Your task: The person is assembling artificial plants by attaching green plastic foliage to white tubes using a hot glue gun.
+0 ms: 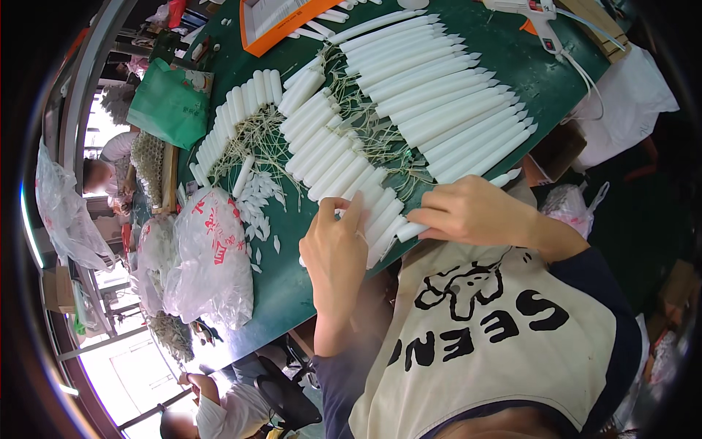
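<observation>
My right hand (464, 211) is closed around a white taper candle with a flame-shaped tip. The blunt end of this candle (412, 232) pokes out toward my left hand. My left hand (335, 238) bends its fingers over the near end of a row of short white tubes (322, 155); what its fingertips pinch, if anything, is hidden. Thin pale wires (365, 124) trail from these tubes. Beyond my right hand, long white candles with pointed tips (439, 95) lie side by side in a row.
More wired tubes (238, 110) and loose white flame-shaped tips (257, 205) lie on the green table (281, 293). A clear plastic bag (208, 256), a green bag (172, 102), an orange box (281, 22) and a glue gun (537, 22) stand around. Two other people sit at left.
</observation>
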`<state>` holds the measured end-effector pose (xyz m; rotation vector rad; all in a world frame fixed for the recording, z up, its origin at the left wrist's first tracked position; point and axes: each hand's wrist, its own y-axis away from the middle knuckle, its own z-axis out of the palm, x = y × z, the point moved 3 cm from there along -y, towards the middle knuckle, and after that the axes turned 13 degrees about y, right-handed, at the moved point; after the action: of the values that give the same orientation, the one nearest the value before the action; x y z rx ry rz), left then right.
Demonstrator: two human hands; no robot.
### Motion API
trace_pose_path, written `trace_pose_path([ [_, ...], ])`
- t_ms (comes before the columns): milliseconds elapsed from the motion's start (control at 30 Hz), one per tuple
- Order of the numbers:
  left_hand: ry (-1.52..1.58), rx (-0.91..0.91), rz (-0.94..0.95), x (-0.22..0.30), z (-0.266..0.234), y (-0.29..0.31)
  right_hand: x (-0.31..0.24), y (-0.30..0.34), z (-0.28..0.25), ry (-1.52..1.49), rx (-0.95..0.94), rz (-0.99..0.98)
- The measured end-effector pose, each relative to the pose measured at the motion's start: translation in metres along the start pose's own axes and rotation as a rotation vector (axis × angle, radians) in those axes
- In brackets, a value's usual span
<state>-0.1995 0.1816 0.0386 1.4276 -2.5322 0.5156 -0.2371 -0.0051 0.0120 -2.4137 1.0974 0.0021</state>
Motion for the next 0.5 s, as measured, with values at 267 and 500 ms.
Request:
trace_pose_path([
  [267, -0.006, 0.021, 0.029, -0.002, 0.003, 0.002, -0.011, 0.001, 0.015, -0.011, -0.065, -0.052],
  [500, 0.195, 0.132, 0.008, -0.008, 0.007, 0.005, -0.008, 0.004, 0.005, -0.027, -0.046, -0.031],
])
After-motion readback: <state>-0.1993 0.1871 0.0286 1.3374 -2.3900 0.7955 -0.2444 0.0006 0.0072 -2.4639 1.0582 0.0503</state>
